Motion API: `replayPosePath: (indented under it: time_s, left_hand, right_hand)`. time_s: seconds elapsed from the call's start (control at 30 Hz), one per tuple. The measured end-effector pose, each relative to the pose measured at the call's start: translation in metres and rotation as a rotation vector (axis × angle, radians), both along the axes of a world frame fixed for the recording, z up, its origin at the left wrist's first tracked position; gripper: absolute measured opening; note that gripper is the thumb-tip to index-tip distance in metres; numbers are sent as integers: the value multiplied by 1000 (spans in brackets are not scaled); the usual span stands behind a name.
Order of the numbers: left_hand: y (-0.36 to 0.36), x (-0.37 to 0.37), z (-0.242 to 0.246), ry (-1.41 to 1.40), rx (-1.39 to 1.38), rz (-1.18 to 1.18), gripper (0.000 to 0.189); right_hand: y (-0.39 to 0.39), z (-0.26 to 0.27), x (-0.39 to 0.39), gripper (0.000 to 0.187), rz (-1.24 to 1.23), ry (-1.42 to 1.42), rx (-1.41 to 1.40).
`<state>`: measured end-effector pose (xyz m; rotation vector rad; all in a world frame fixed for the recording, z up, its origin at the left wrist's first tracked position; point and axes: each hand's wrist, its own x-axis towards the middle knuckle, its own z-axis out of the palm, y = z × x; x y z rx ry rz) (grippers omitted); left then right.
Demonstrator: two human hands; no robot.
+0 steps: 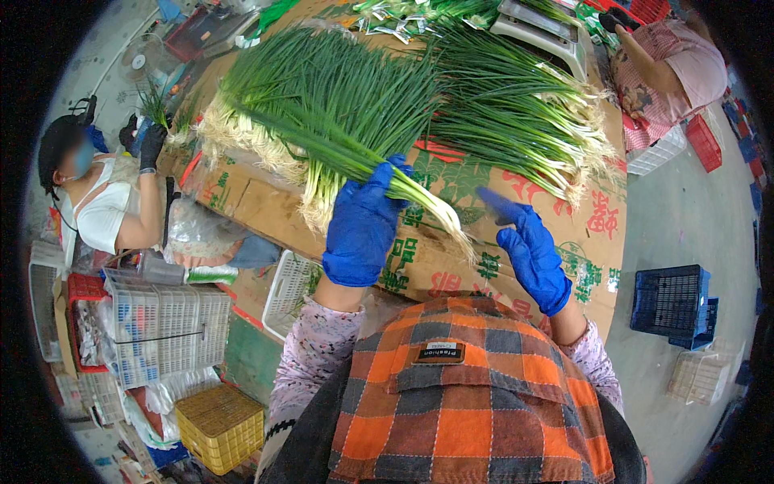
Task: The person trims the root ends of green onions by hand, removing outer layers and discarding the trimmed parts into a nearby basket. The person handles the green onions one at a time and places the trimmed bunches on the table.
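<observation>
Blue gloves cover both my hands. My left hand (366, 224) is closed around a small bunch of green onions (432, 202), whose white roots point down to the right. To the right of those roots, my right hand (532, 254) is held with fingers apart and nothing in them; its fingertips are blurred. Beyond my left hand lies a large pile of green onions (326, 85), roots toward the left and front. Another pile of green onions (514, 115) lies at the right, roots facing right. Both piles rest on printed cardboard (447, 266) over the table.
A co-worker (103, 193) at the left holds green onions; another person (665, 66) is at the far right. A scale (535, 36) stands at the back. White crates (175, 327), a yellow crate (221, 429) and a blue crate (668, 302) flank the table.
</observation>
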<state>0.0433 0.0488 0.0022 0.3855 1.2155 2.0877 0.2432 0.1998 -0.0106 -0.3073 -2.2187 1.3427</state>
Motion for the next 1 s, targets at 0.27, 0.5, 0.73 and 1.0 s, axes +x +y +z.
replayPosePath:
  time_s: [0.27,0.5,0.73,1.0]
  left_hand:
    - [4,19,10,-5,81,-161,38]
    - [-3,14,-5,-187,109,-254,36]
    - [-1,18,5,-136,161,-149,32]
    - [-1,25,11,-5,-9,-72,24]
  right_hand:
    - [-19,1,-21,27,241,-72,-536]
    - [-16,18,-21,45,-13,-39,325]
    - [-19,22,-20,50,-43,-80,248]
    - [-22,22,-22,32,-113,40,316]
